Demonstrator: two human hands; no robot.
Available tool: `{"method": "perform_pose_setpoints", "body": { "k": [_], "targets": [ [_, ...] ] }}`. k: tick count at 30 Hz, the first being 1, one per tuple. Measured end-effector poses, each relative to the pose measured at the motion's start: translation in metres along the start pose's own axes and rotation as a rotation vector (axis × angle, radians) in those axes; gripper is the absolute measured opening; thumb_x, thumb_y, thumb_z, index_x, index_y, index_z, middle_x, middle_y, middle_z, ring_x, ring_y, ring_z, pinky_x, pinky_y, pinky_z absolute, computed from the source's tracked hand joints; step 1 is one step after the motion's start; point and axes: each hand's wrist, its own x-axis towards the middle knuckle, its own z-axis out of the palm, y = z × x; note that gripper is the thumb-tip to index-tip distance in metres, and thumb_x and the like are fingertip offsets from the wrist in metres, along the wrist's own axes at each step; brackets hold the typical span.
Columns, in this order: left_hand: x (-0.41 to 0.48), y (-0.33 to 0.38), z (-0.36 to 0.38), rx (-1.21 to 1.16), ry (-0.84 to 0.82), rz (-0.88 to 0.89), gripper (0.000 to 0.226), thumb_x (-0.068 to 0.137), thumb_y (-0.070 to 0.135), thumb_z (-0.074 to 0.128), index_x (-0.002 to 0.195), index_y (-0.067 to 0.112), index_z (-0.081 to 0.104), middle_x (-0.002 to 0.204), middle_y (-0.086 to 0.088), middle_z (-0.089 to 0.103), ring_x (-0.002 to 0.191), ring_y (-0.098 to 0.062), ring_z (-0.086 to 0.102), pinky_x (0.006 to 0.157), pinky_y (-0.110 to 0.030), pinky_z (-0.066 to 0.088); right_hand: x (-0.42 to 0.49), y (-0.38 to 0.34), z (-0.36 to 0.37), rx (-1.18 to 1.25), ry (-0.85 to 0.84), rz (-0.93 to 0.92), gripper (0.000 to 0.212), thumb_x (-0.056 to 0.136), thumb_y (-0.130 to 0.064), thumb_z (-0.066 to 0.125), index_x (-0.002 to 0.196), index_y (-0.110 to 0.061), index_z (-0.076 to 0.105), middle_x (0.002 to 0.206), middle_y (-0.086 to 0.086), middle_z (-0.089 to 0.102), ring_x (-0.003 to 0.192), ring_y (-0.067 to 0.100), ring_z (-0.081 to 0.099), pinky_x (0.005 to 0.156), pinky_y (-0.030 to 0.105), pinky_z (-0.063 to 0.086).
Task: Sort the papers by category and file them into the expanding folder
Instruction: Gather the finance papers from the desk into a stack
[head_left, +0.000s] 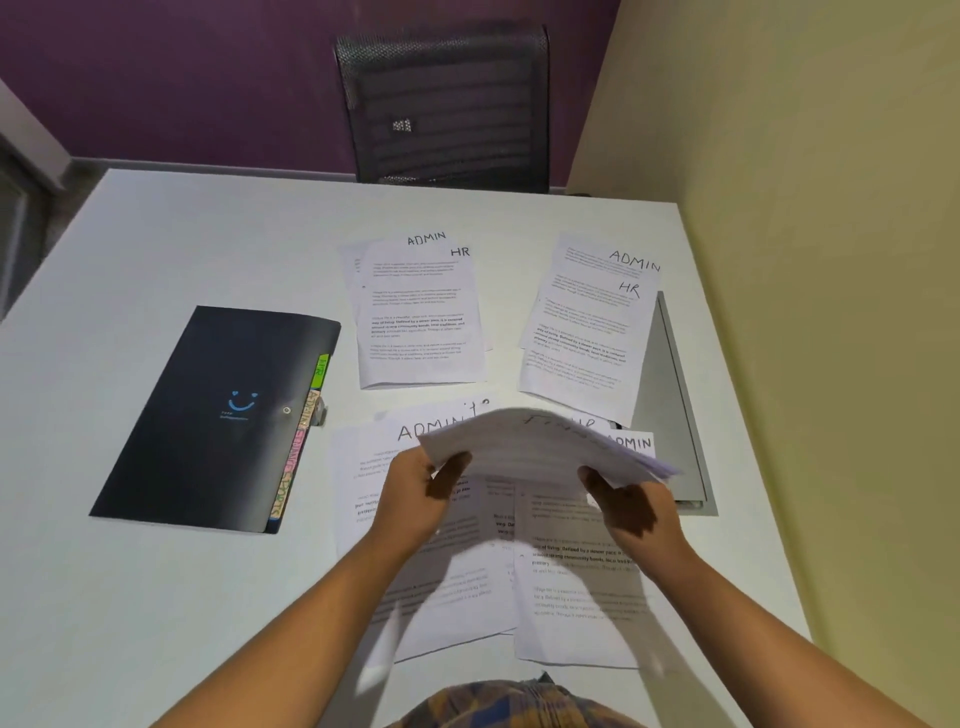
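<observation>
While the expanding folder (218, 415) lay closed at nine o'clock on the counter (156, 597), the left grip (415, 493) and right grip (631, 506) each grasped an edge of a raised sheaf (540, 447) at centre. Mixed ADMIN/HR piles (421, 322) at twelve and one o'clock lay unfiled; sorting seemed barely begun.

Sheaf of papers (545, 447): blurred; its handwritten heading cannot be read.
Left hand (415, 493), right hand (631, 506): fingertips hidden by the sheaf; forearms cut off at 6 o'clock.
Sheets (467, 587) on the tabletop (156, 571), 6 o'clock: partly covered by hands and sheaf.
Stack (421, 322), 12 o'clock: printed text too small to read.
Folder (208, 415), 9 o'clock: lower tab labels unclear.
Grey slab (670, 405), 3 o'clock: partly under papers; cannot tell what it is.
</observation>
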Motion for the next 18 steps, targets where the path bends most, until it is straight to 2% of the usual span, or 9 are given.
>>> {"method": "perform_pose_setpoints", "body": {
  "k": [2,5,7,9,11,13,15,17,18],
  "targets": [
    [-0.002,0.002,-0.007,0.002,0.002,0.052,0.037,0.094,0.011,0.063,0.097,0.048,0.061,0.083,0.036,0.069,0.088,0.01,0.066,0.071,-0.004,0.047,0.002,0.003,-0.002,0.026,0.03,-0.008,0.031,0.093,-0.01,0.066,0.086,-0.039,0.06,0.059,-0.013,0.064,0.057,0.009,0.056,0.053,0.011,0.044],
    [-0.006,-0.003,-0.01,0.027,-0.004,0.016,0.033,0.095,0.011,0.062,0.095,0.044,0.063,0.084,0.036,0.069,0.086,0.013,0.064,0.072,-0.007,0.047,0.0,0.006,0.002,-0.017,-0.02,0.028,0.031,0.094,-0.01,0.064,0.074,-0.032,0.057,0.045,-0.021,0.055,0.043,-0.001,0.051,0.046,0.009,0.038],
    [-0.005,-0.017,-0.006,0.073,-0.067,-0.077,0.03,0.096,0.012,0.061,0.087,0.04,0.066,0.081,0.025,0.071,0.081,0.011,0.064,0.07,-0.013,0.046,-0.002,0.011,0.007,-0.031,-0.104,0.122,0.019,0.095,-0.011,0.062,0.084,-0.025,0.06,0.054,-0.02,0.059,0.051,-0.002,0.055,0.046,0.007,0.039],
    [-0.006,-0.025,-0.006,0.159,-0.124,-0.12,0.031,0.097,0.014,0.058,0.075,0.036,0.063,0.072,0.024,0.066,0.07,0.008,0.062,0.064,-0.015,0.041,-0.001,0.014,0.009,-0.027,-0.108,0.19,0.01,0.096,-0.011,0.061,0.093,-0.02,0.06,0.076,-0.01,0.066,0.07,0.005,0.06,0.052,0.007,0.041],
    [-0.008,-0.021,-0.012,0.2,-0.121,-0.111,0.039,0.098,0.014,0.055,0.061,0.022,0.052,0.048,0.016,0.056,0.053,0.007,0.054,0.053,-0.008,0.033,0.001,0.015,0.005,-0.06,-0.071,0.162,0.018,0.095,-0.01,0.062,0.08,-0.021,0.062,0.075,-0.004,0.067,0.072,0.015,0.062,0.055,0.011,0.041],
    [-0.01,-0.018,-0.02,0.191,-0.098,-0.095,0.041,0.099,0.012,0.054,0.059,0.009,0.046,0.06,0.003,0.059,0.048,0.01,0.051,0.049,-0.007,0.035,0.0,0.01,-0.001,-0.101,-0.045,0.087,0.026,0.094,-0.006,0.064,0.076,-0.025,0.063,0.071,-0.014,0.069,0.07,0.001,0.064,0.057,0.008,0.042],
    [-0.014,-0.018,-0.025,0.201,-0.099,-0.08,0.041,0.099,0.02,0.055,0.058,0.021,0.054,0.05,-0.002,0.051,0.05,0.009,0.052,0.05,-0.009,0.035,-0.004,0.008,-0.007,-0.151,-0.06,0.022,0.025,0.093,-0.004,0.063,0.082,-0.026,0.066,0.073,-0.024,0.071,0.075,-0.012,0.063,0.062,0.006,0.044],
    [-0.018,-0.018,-0.031,0.219,-0.104,-0.103,0.043,0.098,0.025,0.056,0.056,0.031,0.05,0.048,0.015,0.053,0.052,0.008,0.052,0.053,-0.009,0.037,-0.007,0.007,-0.012,-0.171,-0.082,-0.039,0.016,0.094,-0.015,0.063,0.081,-0.023,0.069,0.083,-0.03,0.07,0.079,-0.008,0.064,0.065,0.013,0.05],
    [-0.021,-0.018,-0.034,0.21,-0.096,-0.104,0.042,0.098,0.023,0.057,0.057,0.032,0.054,0.052,0.022,0.057,0.056,0.009,0.053,0.057,-0.007,0.039,-0.008,0.005,-0.014,-0.152,-0.088,-0.054,0.019,0.095,-0.027,0.062,0.079,-0.019,0.07,0.085,-0.022,0.072,0.078,-0.002,0.066,0.067,0.024,0.054]
  ]
}}
